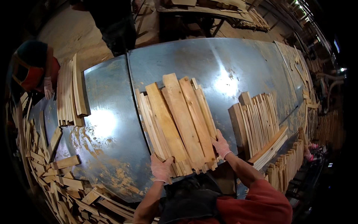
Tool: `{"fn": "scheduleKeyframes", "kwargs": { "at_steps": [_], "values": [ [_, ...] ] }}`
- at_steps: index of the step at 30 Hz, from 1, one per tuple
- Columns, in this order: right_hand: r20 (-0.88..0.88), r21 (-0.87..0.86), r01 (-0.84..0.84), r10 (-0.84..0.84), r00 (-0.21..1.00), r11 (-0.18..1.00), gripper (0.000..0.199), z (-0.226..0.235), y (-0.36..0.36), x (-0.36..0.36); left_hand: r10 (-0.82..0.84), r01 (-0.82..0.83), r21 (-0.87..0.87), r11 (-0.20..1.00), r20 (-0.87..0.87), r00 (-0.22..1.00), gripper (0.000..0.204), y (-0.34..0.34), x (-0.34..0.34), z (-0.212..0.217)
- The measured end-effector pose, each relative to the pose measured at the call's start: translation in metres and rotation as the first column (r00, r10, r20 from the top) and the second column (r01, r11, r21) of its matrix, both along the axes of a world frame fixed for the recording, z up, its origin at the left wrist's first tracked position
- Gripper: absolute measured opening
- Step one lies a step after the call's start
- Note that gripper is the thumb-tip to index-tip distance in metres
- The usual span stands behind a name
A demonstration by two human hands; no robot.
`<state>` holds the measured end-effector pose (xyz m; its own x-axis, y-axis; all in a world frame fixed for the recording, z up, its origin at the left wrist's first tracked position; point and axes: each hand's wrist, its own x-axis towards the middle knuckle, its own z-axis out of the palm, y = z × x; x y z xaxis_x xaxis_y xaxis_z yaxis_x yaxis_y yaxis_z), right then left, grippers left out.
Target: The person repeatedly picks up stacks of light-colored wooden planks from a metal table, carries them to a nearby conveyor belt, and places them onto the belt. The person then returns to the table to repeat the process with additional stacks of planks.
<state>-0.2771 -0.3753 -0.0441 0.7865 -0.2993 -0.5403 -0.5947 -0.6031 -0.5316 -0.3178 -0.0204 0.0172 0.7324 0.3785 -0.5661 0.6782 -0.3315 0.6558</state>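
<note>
A bundle of pale wooden boards (182,115) lies in front of me on the metal tabletop (167,59), its near ends close to my body. Several wider planks rest on top of narrower strips, slightly fanned and uneven at the ends. My left hand (161,168), in a thin pink glove, grips the near left corner of the bundle, thumb toward the end. On the right side, close to the near end, my gloved right hand (222,145) clasps the boards' edge. The fingertips of both hands are partly hidden by the wood.
Upright strips (259,121) stand packed to my right, with another row (285,168) nearer me. At the left is a stack of boards (69,93), beside a person with a gloved hand (48,87). Scrap pieces (67,183) heap at the lower left. Another person (115,28) stands beyond the table.
</note>
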Motion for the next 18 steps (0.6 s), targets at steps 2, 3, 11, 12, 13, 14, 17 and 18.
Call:
{"fn": "scheduleKeyframes", "kwargs": {
  "at_steps": [2,3,11,12,13,14,17,18],
  "values": [
    [-0.067,-0.021,-0.001,0.000,0.998,1.000,0.089,0.015,0.004,0.003,-0.080,0.078,0.089,0.993,0.023,0.997,0.091,0.000,0.005,0.002],
    [0.005,-0.030,-0.005,0.005,1.000,1.000,0.085,0.019,0.008,0.002,-0.119,0.113,0.132,0.985,0.034,0.992,0.093,-0.006,0.009,0.001],
    [0.298,-0.248,-0.372,0.436,0.849,0.895,0.066,0.027,0.023,-0.004,-0.353,0.423,0.532,0.733,-0.233,0.906,0.108,-0.086,0.050,0.018],
    [0.286,-0.187,-0.327,0.370,0.884,0.926,0.067,0.041,0.034,-0.002,-0.357,0.424,0.544,0.724,-0.231,0.905,0.109,-0.086,0.051,0.018],
    [0.269,-0.125,-0.276,0.300,0.915,0.953,0.068,0.054,0.044,0.000,-0.362,0.427,0.556,0.713,-0.230,0.903,0.109,-0.087,0.050,0.015],
    [0.250,-0.064,-0.227,0.236,0.939,0.972,0.069,0.060,0.049,0.002,-0.362,0.425,0.570,0.703,-0.227,0.904,0.110,-0.087,0.049,0.012],
    [0.273,0.188,0.008,-0.060,0.960,0.982,0.074,0.050,0.039,0.010,-0.356,0.413,0.519,0.748,-0.212,0.910,0.109,-0.089,0.052,0.014],
    [0.213,0.312,0.103,-0.175,0.961,0.944,0.074,0.053,0.037,0.016,-0.350,0.413,0.495,0.764,-0.219,0.911,0.109,-0.088,0.053,0.018]
  ]
}}
